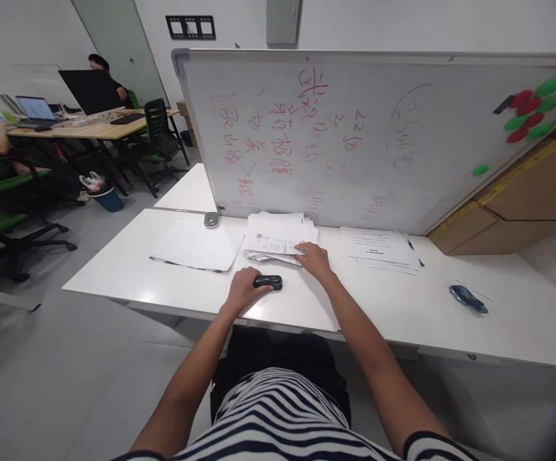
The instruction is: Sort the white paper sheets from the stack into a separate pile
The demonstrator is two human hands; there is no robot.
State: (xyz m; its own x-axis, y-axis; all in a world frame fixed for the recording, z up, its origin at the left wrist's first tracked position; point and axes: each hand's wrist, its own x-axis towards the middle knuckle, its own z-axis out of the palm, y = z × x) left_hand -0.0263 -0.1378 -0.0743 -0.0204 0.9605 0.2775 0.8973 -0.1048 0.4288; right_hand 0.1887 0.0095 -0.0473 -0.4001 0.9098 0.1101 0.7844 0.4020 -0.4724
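Note:
My left hand (245, 289) is closed around the back end of a black stapler (270, 282), which lies on the white table near its front edge. My right hand (315, 258) is at the lower right corner of a stack of printed papers (278, 232), fingers on top and thumb at the edge, gripping it. How many sheets are between the fingers cannot be made out. Below the upper sheets the stack's edges look uneven. Left of it lie some blank-looking white sheets (198, 244), with a small grey rounded device (211, 219) at their far corner.
Another pile of printed papers (378, 248) lies to the right, and a dark blue tool (468, 298) farther right. A whiteboard (355, 141) with red writing stands along the table's back. Cardboard boxes (537, 186) are at the right. Two people sit at desks on the left.

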